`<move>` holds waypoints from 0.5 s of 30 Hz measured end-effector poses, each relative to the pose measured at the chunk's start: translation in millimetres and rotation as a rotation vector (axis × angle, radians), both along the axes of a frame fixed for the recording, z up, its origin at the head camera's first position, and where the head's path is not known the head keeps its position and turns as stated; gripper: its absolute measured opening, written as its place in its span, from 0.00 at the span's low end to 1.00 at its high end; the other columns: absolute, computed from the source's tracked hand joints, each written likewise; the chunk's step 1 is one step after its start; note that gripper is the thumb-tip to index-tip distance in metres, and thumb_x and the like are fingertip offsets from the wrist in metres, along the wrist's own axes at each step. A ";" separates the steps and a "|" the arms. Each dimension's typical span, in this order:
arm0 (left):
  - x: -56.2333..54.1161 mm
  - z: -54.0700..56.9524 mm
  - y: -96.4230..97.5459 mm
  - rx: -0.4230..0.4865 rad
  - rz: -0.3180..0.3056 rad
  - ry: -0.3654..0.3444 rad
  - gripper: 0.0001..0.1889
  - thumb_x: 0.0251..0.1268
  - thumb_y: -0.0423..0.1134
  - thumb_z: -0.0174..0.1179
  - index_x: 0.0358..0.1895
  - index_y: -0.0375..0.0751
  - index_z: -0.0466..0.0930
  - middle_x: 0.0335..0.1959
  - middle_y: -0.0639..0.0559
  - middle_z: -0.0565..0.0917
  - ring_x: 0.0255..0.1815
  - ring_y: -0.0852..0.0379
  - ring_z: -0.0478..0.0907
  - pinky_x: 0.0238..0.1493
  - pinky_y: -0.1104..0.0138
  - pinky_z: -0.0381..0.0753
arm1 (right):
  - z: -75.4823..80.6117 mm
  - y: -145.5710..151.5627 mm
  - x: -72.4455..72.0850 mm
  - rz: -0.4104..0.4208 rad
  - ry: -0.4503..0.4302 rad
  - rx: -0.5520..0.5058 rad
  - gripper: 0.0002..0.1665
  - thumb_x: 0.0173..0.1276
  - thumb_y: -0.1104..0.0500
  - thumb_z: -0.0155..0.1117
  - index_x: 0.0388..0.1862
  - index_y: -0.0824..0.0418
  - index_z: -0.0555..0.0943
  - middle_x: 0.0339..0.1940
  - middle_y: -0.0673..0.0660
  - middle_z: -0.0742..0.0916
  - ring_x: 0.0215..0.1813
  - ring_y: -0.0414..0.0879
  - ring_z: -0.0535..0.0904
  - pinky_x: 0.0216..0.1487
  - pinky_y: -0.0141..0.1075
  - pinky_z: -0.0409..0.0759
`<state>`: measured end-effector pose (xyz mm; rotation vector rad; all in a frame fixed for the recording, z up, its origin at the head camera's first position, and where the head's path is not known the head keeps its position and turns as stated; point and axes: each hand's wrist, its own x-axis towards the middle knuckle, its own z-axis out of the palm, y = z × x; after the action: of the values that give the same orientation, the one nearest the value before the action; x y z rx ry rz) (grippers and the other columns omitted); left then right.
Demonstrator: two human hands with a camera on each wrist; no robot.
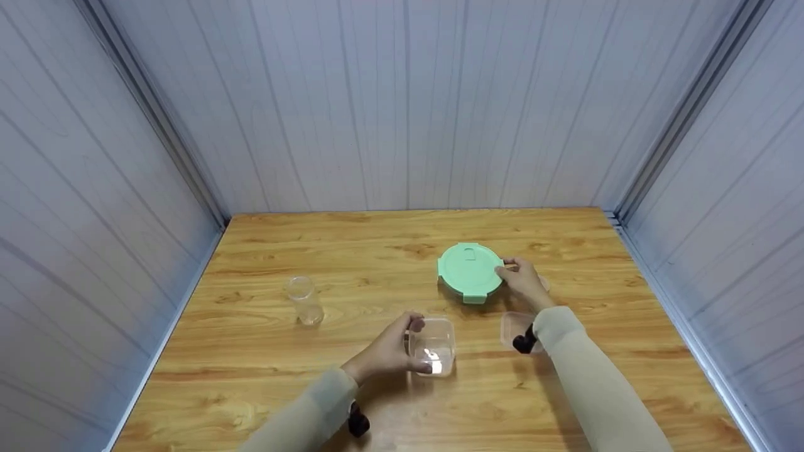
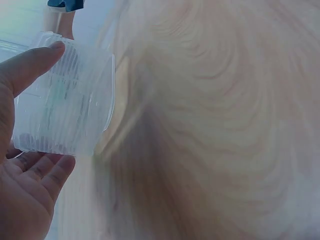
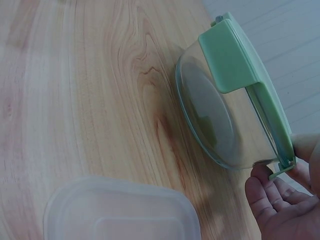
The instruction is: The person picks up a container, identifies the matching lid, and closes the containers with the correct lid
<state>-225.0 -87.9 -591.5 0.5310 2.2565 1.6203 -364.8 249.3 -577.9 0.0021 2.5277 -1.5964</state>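
My left hand (image 1: pixel 391 349) grips a clear square plastic container (image 1: pixel 434 346) from its left side. In the left wrist view, the thumb lies along one side of that container (image 2: pixel 75 100) and the fingers along the opposite one. To the right, a round glass food container (image 3: pixel 192 107) with a green snap-on lid (image 1: pixel 470 269) stands on the table. My right hand (image 1: pixel 522 282) pinches its right edge at a side latch, thumb over the lid. That latch (image 3: pixel 281 171) sticks outward, while the near latch (image 3: pixel 230 60) hangs down against the glass.
A translucent square lid (image 3: pixel 122 212) lies on the wooden table (image 1: pixel 264 383), partly under the right wrist. A clear cylindrical cup (image 1: pixel 306 301) stands at the left. Another small pale thing (image 1: pixel 544 284) shows behind the right hand. Pale panels (image 1: pixel 402 107) enclose the back and sides.
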 end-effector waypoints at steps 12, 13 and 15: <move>6.4 -2.5 3.7 -0.045 -0.014 0.032 0.51 0.47 0.35 0.87 0.76 0.41 0.67 0.74 0.37 0.75 0.74 0.38 0.75 0.81 0.45 0.72 | 0.7 -0.6 2.5 0.012 -0.038 -0.025 0.32 0.88 0.53 0.55 0.79 0.72 0.68 0.69 0.71 0.80 0.60 0.52 0.82 0.65 0.50 0.84; 6.8 -2.8 4.1 -0.045 -0.014 0.032 0.51 0.46 0.35 0.87 0.76 0.40 0.67 0.74 0.37 0.75 0.74 0.38 0.75 0.80 0.46 0.72 | 1.0 -0.4 2.7 0.010 -0.041 -0.024 0.32 0.88 0.53 0.55 0.79 0.72 0.68 0.69 0.72 0.80 0.59 0.51 0.82 0.65 0.51 0.84; 7.2 -3.4 5.1 -0.052 -0.017 0.039 0.51 0.47 0.35 0.87 0.76 0.39 0.67 0.74 0.37 0.75 0.72 0.40 0.76 0.78 0.47 0.75 | 1.7 -0.3 3.2 0.008 -0.046 -0.018 0.32 0.88 0.53 0.55 0.80 0.72 0.67 0.69 0.72 0.80 0.59 0.50 0.82 0.66 0.51 0.84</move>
<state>-217.8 -82.7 -594.9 0.5718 2.3089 1.5511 -361.6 249.0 -576.2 0.0267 2.4761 -1.5976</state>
